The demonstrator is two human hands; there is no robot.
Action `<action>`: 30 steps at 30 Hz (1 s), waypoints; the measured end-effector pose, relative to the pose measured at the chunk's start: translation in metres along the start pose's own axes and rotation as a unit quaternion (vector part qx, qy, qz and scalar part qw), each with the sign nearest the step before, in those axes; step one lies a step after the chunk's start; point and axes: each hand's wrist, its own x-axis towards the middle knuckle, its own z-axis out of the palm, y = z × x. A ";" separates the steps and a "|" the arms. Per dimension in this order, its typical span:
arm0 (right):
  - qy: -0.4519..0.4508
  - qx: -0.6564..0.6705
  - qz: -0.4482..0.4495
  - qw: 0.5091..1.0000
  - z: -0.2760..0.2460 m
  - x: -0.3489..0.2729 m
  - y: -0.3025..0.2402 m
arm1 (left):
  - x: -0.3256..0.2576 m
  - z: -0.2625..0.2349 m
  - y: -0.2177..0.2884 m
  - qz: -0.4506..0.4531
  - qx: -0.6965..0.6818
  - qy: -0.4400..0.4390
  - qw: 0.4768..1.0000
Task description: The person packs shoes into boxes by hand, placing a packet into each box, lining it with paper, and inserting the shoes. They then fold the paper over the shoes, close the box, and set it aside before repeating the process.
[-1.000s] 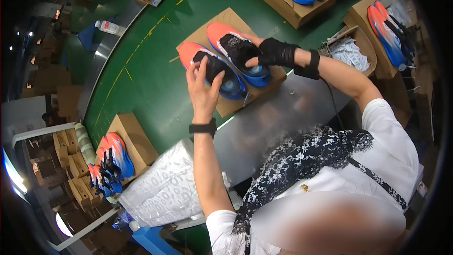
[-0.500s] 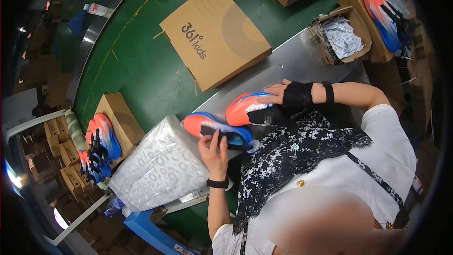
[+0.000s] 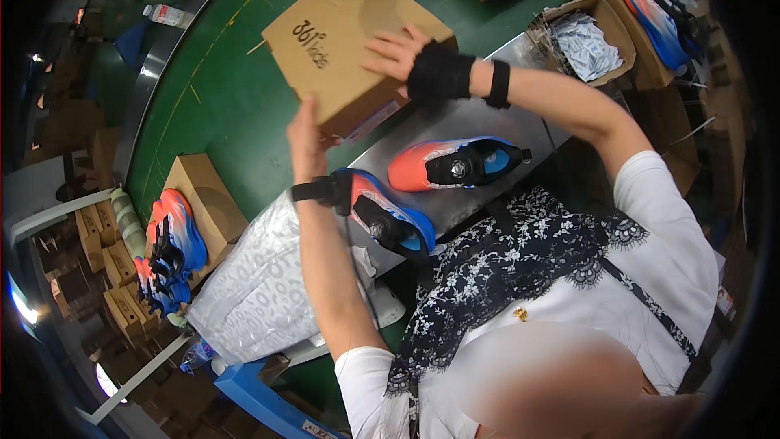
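A closed brown cardboard shoebox [image 3: 349, 24] stands on the green surface in front of me. My left hand [image 3: 307, 140] grips its near left corner, with part of the fingers hidden at the box's side. Spread across the lid toward its right side are the fingers of my right hand [image 3: 410, 61], which wears a black fingerless glove. Close to me, two orange, blue and black sneakers rest on the metal ledge: the right-hand sneaker [image 3: 418, 169] lies sideways, and the left-hand sneaker [image 3: 390, 215] sits partly behind my left wrist. No hand touches either one.
A stack of patterned white wrapping sheets [image 3: 252, 293] lies to the left. Beyond it, more sneakers [image 3: 179, 228] lean by a brown box [image 3: 207, 199]. An open carton of small white packets [image 3: 585, 45] stands at right, beside another sneaker pair [image 3: 650, 12] on a box.
Both hands have left the sneakers and reached forward to the shoebox. The box has shifted slightly left and its near side is now in view. The sneakers lie uncovered on the ledge.
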 end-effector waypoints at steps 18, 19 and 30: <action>0.199 0.692 0.469 0.511 -0.046 -0.035 0.036 | 0.029 -0.092 -0.101 0.201 0.314 0.129 0.919; 0.232 0.608 0.478 0.589 -0.028 -0.062 0.054 | 0.032 -0.102 -0.114 0.196 0.349 0.170 0.901; -0.216 0.139 0.452 0.854 -0.016 -0.229 0.191 | -0.017 -0.071 -0.054 0.016 0.121 0.065 0.990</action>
